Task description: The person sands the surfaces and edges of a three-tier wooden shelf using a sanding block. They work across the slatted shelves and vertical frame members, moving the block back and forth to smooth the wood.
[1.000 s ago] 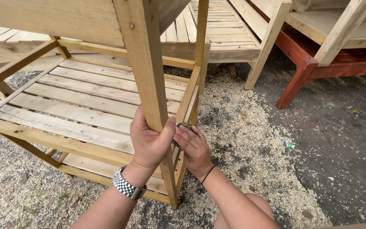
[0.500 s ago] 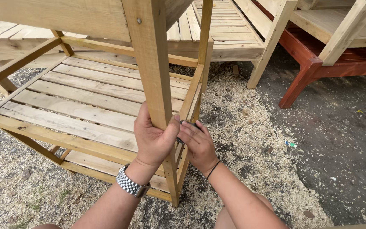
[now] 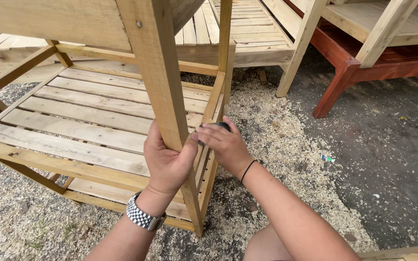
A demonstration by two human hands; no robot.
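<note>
Left hand (image 3: 168,162) wrapped around the front leg (image 3: 163,104) of a bare-wood table frame, fingers pressed together on the near face, thumb hooked round the right edge. Metal-link watch (image 3: 143,217) on that wrist.

Right hand (image 3: 223,142) sits just right of the left, fingers curled shut over a small dark block (image 3: 216,126), probably a sanding pad; can't tell for sure. The block is pressed against the side rail (image 3: 214,99) right behind the leg. Thin black band (image 3: 247,170) on the right wrist.

Slatted lower shelf (image 3: 83,116) runs off to the left of both hands. Sawdust (image 3: 267,130) covers the ground to the right of the right hand. Beyond it, a red-stained frame (image 3: 344,72) and more bare-wood tables.
</note>
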